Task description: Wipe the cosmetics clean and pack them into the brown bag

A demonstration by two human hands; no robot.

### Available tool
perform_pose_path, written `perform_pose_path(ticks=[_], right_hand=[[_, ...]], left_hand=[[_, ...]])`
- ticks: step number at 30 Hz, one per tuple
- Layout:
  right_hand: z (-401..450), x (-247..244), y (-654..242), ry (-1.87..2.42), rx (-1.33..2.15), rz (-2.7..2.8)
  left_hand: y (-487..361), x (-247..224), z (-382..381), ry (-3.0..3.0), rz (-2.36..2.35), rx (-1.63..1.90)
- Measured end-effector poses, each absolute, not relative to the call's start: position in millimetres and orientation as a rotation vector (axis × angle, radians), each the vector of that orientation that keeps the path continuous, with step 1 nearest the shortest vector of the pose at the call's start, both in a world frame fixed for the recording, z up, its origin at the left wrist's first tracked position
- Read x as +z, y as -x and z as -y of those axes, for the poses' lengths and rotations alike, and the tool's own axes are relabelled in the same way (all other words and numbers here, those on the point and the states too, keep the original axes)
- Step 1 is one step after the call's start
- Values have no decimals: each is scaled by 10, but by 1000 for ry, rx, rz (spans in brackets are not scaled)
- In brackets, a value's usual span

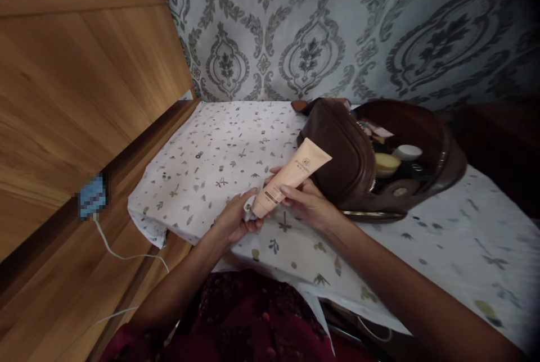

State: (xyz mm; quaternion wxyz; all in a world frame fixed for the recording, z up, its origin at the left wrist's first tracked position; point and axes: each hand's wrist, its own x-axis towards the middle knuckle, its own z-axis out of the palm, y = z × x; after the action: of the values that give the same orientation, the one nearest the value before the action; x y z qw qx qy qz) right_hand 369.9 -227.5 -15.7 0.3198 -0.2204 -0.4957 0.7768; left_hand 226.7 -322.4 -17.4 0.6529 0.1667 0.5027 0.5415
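A peach-coloured squeeze tube (pixel 292 176) with small print is tilted over the table, its flat crimped end up and to the right. My right hand (pixel 307 200) grips the tube's middle, thumb on the front and fingers behind. At the lower, cap end is my left hand (pixel 237 220), its fingers curled around a crumpled white cloth or tissue (pixel 248 210) pressed against the tube. The cap itself is mostly hidden. Just right of the tube stands an unzipped brown leather bag (pixel 337 154), with a yellow-lidded container (pixel 387 164) and a white-lidded one (pixel 407 152) inside.
A white patterned cloth (pixel 219 148) covers the table, which meets a grey patterned wall (pixel 270 41). To the left rises a wooden panel (pixel 84 69). A white cable (pixel 122 255) runs from a blurred blue object (pixel 91 198) on the wooden ledge.
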Motion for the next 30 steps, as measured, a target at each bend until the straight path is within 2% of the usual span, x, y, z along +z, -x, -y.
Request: perform_pose_path(ticks=[9, 16, 22, 30], right_hand=[[2223, -30, -3796, 423, 2057, 1406], [2319, -88, -3737, 369, 2067, 1477], [2427, -181, -3667, 498, 1990, 1301], [2344, -207, -3660, 351, 2096, 1295]], left_hand=[[-2131, -115, 3358, -319, -776, 988], [-2349, -220, 3350, -526, -1056, 1379], [-2419, -262, 3385, -1023, -1349, 1538], [-2508, -234, 3304, -446, -1209, 1687]])
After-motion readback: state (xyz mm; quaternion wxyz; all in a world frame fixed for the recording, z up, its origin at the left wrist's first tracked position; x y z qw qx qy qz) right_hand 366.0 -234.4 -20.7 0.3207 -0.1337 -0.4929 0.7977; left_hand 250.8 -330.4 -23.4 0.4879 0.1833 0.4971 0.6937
